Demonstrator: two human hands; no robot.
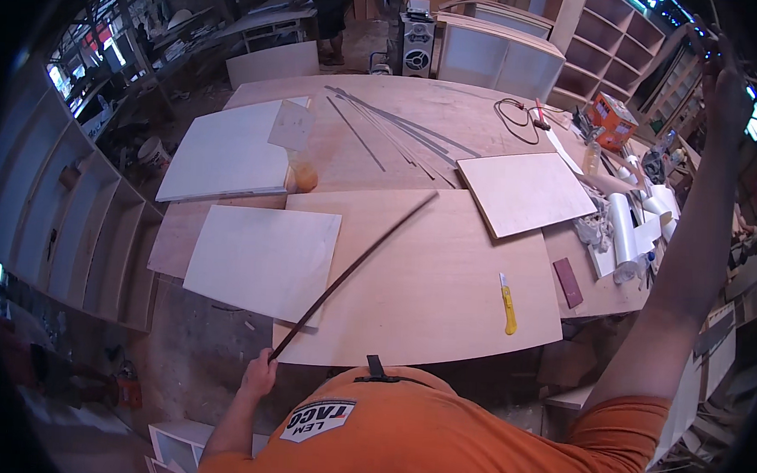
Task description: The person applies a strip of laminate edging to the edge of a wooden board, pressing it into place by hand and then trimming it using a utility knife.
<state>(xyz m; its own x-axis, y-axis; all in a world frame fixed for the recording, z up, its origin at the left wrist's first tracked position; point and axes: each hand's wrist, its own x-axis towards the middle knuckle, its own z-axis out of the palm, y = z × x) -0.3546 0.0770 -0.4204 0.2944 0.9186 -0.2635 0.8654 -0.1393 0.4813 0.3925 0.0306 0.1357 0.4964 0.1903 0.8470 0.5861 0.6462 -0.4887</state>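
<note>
My left hand (258,374) is closed around the lower end of a long, thin dark brown strip (368,252). The strip slants up and to the right, across the corner of a white panel (262,260) and over a bare plywood sheet (426,299). My right arm stretches high along the right side, and my right hand (722,75) is near the dark upper right rim, its fingers too dim to make out. A yellow utility knife (509,312) lies on the plywood sheet. To its right is a flat maroon block (567,282).
More white panels (526,193) lie on the worktable (488,101), with several thin strips (401,128) behind. Rolls (623,228), an orange box (612,120) and a cable (509,119) crowd its right side. Shelf units (81,195) stand left. A person (330,16) is in the background.
</note>
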